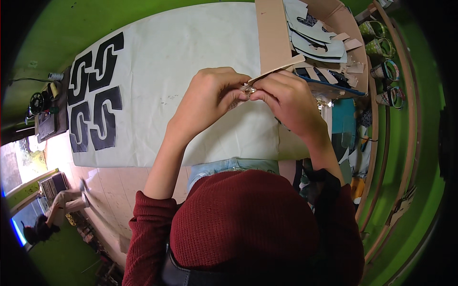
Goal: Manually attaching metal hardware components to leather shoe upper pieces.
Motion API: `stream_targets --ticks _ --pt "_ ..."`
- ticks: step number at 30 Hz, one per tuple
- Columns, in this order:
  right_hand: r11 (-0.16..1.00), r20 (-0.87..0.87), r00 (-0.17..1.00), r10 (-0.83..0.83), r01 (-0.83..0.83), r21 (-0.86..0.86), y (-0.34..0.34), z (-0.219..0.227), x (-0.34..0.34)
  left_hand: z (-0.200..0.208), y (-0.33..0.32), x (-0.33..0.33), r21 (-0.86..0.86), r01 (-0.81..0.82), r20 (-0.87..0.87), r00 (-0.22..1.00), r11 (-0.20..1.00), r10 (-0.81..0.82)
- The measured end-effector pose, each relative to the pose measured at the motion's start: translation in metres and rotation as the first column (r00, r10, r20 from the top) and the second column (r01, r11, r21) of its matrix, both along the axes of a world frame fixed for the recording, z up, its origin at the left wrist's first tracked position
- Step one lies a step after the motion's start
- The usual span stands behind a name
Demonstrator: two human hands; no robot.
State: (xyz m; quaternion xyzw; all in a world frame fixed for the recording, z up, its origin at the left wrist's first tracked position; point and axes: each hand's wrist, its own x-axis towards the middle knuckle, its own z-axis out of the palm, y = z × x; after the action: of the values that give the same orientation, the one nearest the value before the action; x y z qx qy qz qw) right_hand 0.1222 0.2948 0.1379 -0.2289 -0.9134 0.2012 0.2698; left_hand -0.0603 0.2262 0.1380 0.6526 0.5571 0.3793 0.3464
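Observation:
Above the pale table (157, 71), my two hands meet with their fingertips together. My left hand (212, 93) is closed, thumb and fingers pinching at a small shiny piece (249, 90) too small to make out. From the other side, my right hand (290, 97) is closed in a pinch on the same spot. A flat tan strip (281, 65) sticks out over the right fingers; its lower end is hidden among the fingertips.
Several black S-shaped cutouts (106, 119) lie at the table's left. An open cardboard box (272, 35) with cut scraps stands at the right, near patterned cups (381, 71) along the green wall. A sewing machine (38, 102) is beyond the left edge; another person (59, 209) is lower left.

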Motion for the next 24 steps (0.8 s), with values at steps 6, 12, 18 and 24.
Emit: stream_targets --ticks 6,12,18,24 --pt "0.997 0.051 0.997 0.051 -0.053 0.055 -0.001 0.003 0.001 0.003 0.002 -0.001 -0.008 0.038 -0.018 0.999 0.999 -0.038" --pt "0.988 -0.012 0.995 0.099 -0.097 0.119 -0.004 -0.001 0.001 0.006 0.005 -0.001 -0.095 0.102 -0.011 0.995 0.990 -0.104" --pt "0.982 -0.023 0.994 0.106 -0.101 0.157 -0.008 -0.009 0.000 0.007 0.000 0.001 -0.110 0.052 -0.101 0.993 0.993 -0.063" --pt "0.988 -0.063 0.994 0.091 -0.083 0.129 -0.014 -0.023 0.002 -0.006 0.000 -0.002 -0.119 0.140 -0.044 0.988 0.983 -0.146"
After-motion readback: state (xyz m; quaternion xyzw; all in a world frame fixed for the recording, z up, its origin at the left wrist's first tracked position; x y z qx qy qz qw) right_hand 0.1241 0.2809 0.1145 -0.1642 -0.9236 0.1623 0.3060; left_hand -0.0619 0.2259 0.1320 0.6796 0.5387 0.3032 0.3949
